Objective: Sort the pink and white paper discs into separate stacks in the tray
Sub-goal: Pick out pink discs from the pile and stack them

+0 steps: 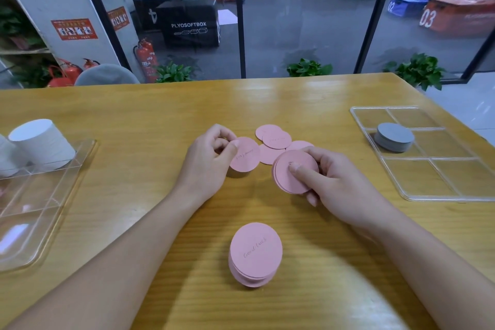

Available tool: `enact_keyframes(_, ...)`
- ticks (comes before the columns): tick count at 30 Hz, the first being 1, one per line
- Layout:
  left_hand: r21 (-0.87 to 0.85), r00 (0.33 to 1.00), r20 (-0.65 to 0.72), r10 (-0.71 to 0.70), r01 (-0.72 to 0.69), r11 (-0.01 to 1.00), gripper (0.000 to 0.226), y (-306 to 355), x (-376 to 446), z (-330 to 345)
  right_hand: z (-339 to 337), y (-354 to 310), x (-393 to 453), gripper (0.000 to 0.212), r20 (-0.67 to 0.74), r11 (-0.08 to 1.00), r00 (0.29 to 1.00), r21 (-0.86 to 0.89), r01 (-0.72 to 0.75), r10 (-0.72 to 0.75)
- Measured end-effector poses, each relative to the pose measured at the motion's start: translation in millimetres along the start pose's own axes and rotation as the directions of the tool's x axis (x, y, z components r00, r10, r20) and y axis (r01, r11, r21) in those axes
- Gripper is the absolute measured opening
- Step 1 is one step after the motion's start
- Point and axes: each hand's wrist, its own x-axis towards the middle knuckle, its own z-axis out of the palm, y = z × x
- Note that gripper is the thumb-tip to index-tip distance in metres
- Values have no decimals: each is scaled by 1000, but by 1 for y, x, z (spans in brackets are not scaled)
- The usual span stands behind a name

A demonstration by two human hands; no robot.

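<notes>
Two clear divided trays on the wooden surface (134, 115): left tray (40, 222) beyond the left hand (211, 162), holding tall white disc stacks (42, 142) in its far compartments; right tray (428, 182) outside the right hand (337, 182), holding one grey disc stack (393, 136). Left hand pinching a single pink disc (245, 154). Right hand gripping a small pink bundle (293, 174). Loose pink discs (273, 138) just beyond both hands; pink stack (255, 253) nearer, between the forearms.

Even indoor light, glare on the table (294, 94), wide-angle bending at edges.
</notes>
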Motion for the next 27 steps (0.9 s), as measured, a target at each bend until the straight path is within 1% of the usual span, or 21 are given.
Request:
enact_keyframes(2, -38, 999, 44, -19, 20, 999, 14, 7, -1, 0, 0, -1, -1, 21, -14, 1000, 1000, 17, 0, 0)
enact_keyframes(4, -87, 992, 123, -29, 40, 995, 14, 14, -4, -1, 0, -2, -2, 18, -20, 999, 1000, 36, 2, -1)
enact_keyframes(7, -136, 969, 246, 9, 26, 990, 13, 23, -11, 1, -1, -3, -7, 17, -24, 996, 1000, 89, -11, 13)
enact_keyframes(8, -165, 958, 286, 26, 23, 986, 13, 26, -13, 2, -1, -2, -11, 16, -26, 996, 1000, 84, -7, 10)
enact_keyframes(11, -264, 916, 391, 91, 17, 964, 12, 35, -21, 8, -1, -3, -23, 10, -28, 1000, 999, -7, 27, -27)
enact_keyframes(13, -322, 883, 450, 132, 23, 947, 15, 39, -24, 13, -2, -2, -26, 12, -3, 1000, 1000, -11, 21, -21)
enact_keyframes(16, -374, 861, 485, 152, 47, 926, 29, 39, -26, 21, -5, 0, -24, 14, 98, 998, 994, -43, 44, -40)
enact_keyframes(17, -385, 863, 485, 144, 62, 921, 33, 37, -25, 23, -7, 1, -22, 15, 108, 997, 993, -64, 45, -38)
enact_keyframes(19, -397, 877, 465, 123, 82, 914, 39, 31, -21, 25, -13, 4, -19, 17, 70, 997, 997, -76, 19, -14)
enact_keyframes(21, -328, 904, 411, 114, 30, 944, 37, 26, -13, 28, -21, 6, -16, 18, -1, 999, 999, -24, -37, 37)
enact_keyframes(23, -149, 919, 373, 132, -81, 985, 29, 24, -4, 33, -27, 6, -12, 19, -81, 994, 991, 57, -97, 102)
enact_keyframes(25, -7, 907, 388, 163, -174, 985, 22, 25, 5, 41, -33, 8, -7, 19, -153, 982, 976, 128, -136, 155)
enact_keyframes(27, 31, 885, 436, 166, -200, 979, 21, 27, 10, 50, -35, 9, -6, 18, -215, 974, 957, 155, -164, 196)
